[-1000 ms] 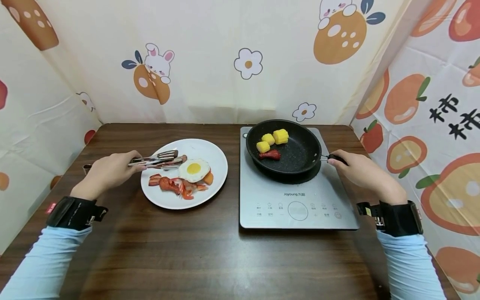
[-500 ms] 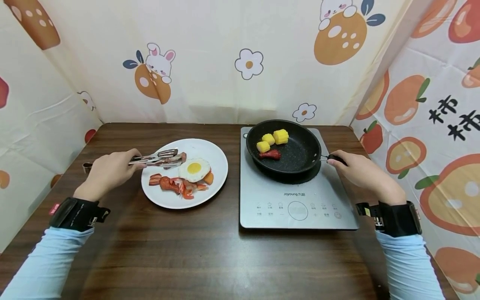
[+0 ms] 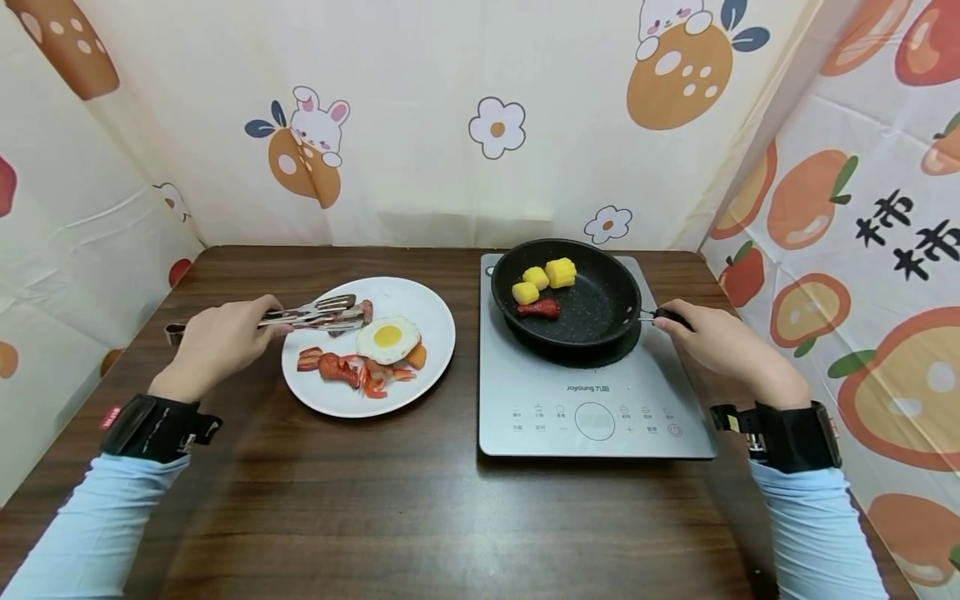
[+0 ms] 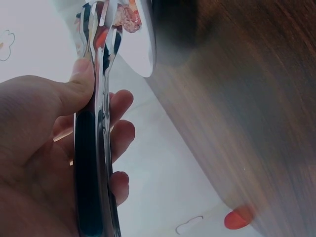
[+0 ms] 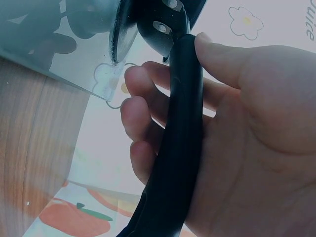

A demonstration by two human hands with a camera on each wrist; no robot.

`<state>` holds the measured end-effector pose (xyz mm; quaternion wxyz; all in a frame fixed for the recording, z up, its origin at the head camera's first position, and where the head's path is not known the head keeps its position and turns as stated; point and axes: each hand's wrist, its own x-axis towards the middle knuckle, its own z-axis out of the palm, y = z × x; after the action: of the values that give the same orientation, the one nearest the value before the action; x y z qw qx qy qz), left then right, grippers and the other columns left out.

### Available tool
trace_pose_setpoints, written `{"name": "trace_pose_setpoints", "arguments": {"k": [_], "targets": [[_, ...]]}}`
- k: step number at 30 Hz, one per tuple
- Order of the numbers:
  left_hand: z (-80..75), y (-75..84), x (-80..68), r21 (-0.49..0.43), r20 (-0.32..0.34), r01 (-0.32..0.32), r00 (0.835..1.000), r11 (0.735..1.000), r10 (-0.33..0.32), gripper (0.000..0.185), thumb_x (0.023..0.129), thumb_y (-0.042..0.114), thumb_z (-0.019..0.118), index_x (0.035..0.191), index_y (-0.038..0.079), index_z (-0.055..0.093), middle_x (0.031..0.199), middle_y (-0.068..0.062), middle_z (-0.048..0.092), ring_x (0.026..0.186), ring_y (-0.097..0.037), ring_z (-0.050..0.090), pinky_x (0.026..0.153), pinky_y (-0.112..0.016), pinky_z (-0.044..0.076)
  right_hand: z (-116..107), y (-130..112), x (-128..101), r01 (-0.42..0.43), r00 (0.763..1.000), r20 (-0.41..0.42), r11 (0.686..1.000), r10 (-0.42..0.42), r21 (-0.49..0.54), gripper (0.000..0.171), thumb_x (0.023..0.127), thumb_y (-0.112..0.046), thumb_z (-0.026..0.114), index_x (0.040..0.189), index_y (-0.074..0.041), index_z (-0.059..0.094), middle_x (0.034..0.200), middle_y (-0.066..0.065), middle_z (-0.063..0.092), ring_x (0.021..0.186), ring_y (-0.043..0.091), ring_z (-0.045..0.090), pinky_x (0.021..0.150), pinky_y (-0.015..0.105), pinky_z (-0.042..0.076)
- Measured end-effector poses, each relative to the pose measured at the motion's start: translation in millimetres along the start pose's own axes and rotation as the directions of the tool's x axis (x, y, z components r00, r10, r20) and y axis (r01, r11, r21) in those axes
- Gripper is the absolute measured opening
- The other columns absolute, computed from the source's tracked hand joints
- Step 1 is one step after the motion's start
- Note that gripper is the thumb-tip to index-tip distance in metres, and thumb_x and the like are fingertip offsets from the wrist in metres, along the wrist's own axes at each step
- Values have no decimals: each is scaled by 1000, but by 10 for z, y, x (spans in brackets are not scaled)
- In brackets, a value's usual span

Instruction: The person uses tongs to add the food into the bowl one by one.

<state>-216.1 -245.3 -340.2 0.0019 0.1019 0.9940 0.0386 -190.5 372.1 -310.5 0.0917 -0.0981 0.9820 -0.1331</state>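
We see the left hand [image 3: 219,342] with fingers and thumb curled round metal tongs [image 3: 311,315], whose tips pinch a sausage piece [image 3: 365,311] over the far side of a white plate [image 3: 435,354]. The right hand [image 3: 720,343] wraps the handle [image 5: 180,143] of a black pan [image 3: 600,312] sitting on the induction cooker [image 3: 540,400]

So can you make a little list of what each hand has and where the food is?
left hand: grips shiny metal tongs pinching a brown sausage piece over the round white plate
right hand: grips the black pan handle
black frying pan: on grey induction cooker; holds yellow corn pieces
plate food: fried egg
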Motion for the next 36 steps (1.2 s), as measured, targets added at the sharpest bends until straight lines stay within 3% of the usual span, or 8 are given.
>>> {"name": "trace_pose_setpoints", "arguments": {"k": [17,31,36], "targets": [[-26,19,-41,-5,-18,28,999,1000,-28,44,101,35,63,126,0,57,94,-27,71,61,-28,57,48,-37,38,10,7,0,4,1000,-6,1000,-4,0,46,109,-37,45,133,1,53,112,22,67,97,34,62,86,59,51],[-47,36,-92,-22,-56,40,998,999,-41,42,100,33,65,126,0,58,95,-29,70,59,-27,52,47,-35,36,2,7,-2,-1,1000,-2,1000,1,2,47,109,-37,45,135,1,52,115,24,66,101,37,63,89,61,50],[-68,44,-116,-34,-90,42,995,999,-45,39,101,32,64,124,1,59,88,-25,70,59,-26,51,47,-34,33,1,-5,-1,-1,1000,-3,1000,1,1,45,109,-35,46,134,1,53,114,23,66,100,36,62,88,60,50]]}}
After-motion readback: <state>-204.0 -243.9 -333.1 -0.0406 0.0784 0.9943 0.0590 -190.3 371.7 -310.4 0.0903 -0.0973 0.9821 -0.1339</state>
